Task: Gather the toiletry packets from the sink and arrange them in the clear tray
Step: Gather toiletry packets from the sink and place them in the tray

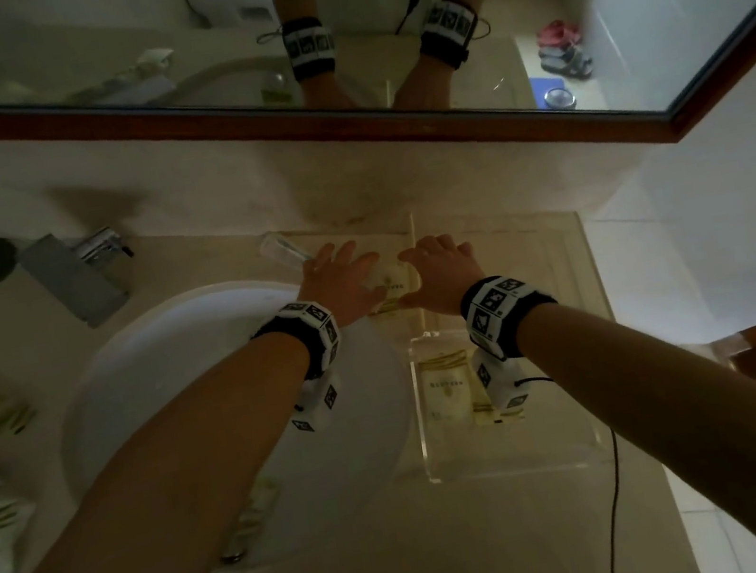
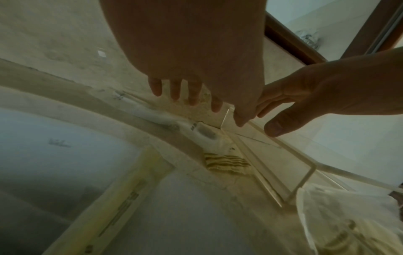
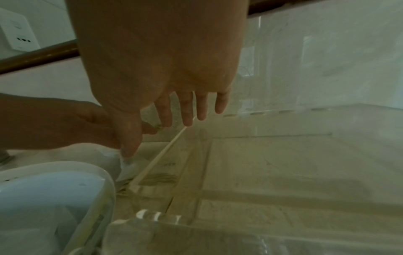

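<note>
Our left hand (image 1: 345, 281) and right hand (image 1: 438, 271), fingers spread and gripping nothing, press a packet (image 1: 389, 292) at the clear tray (image 1: 583, 302) wall; we think it could slip back toward the sink (image 1: 170, 371).

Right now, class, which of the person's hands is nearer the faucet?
Left. The left hand lies at the basin's far rim, just right of the faucet; the right hand is farther right, over the clear tray.

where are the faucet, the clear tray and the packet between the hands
faucet (image 1: 74, 279), head view, on its flat grey spout.
clear tray (image 1: 579, 262), head view, on its right wall.
packet (image 1: 394, 291), head view, on the printed face showing between the two hands.
</note>
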